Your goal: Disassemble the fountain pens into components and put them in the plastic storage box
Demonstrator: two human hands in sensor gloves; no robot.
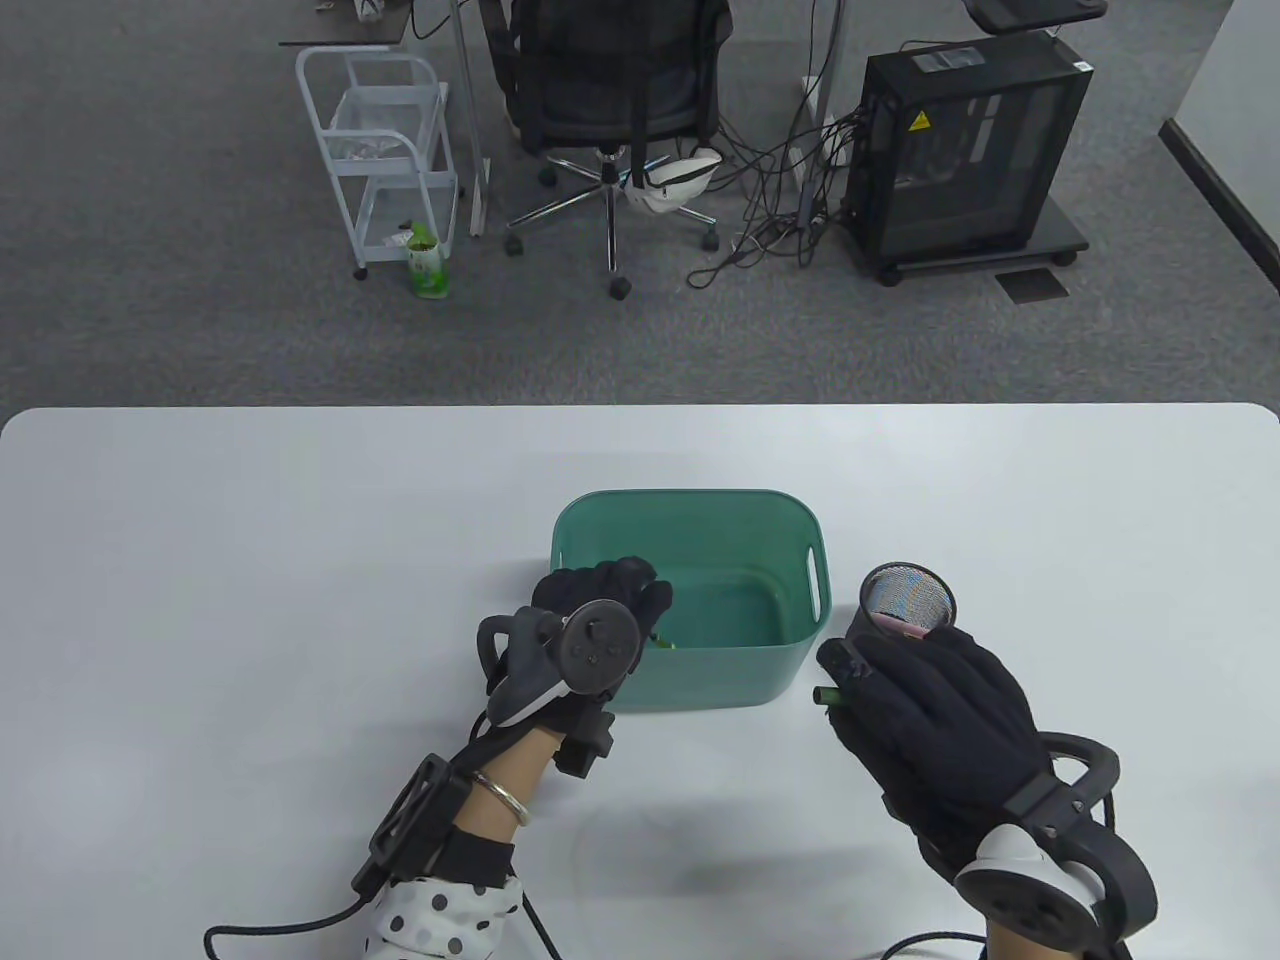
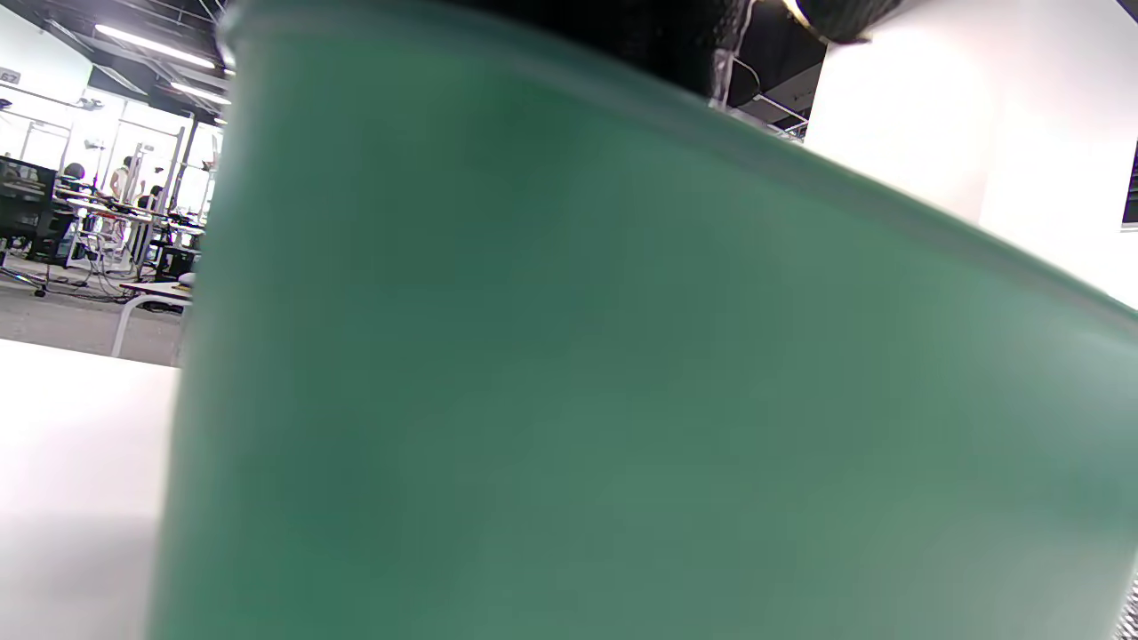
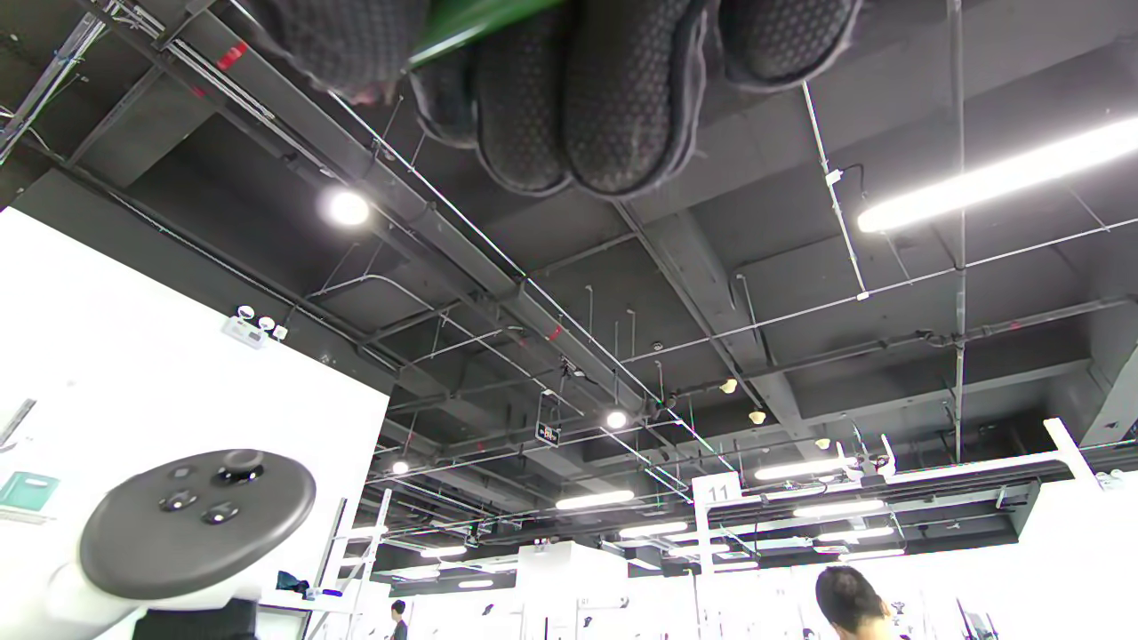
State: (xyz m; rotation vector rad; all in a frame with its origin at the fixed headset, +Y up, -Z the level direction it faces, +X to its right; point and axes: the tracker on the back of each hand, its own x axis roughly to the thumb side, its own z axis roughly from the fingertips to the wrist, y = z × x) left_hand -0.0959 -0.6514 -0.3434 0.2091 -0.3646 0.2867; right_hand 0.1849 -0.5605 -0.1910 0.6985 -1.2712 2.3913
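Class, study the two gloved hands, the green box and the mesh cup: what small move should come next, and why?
Probably the right hand should carry its green pen part left over the green box. The fingers are curled round the part, which lies outside the box wall, while the left hand is over the box's near corner.

Grey carpet point(image 1: 200, 300) fills the upper frame beyond the white table point(image 1: 250, 550). An office chair point(image 1: 615, 110) stands top centre, a white cart point(image 1: 385, 150) left, a computer tower point(image 1: 965, 150) right. Strip lights point(image 3: 996, 173) cross a black ceiling.
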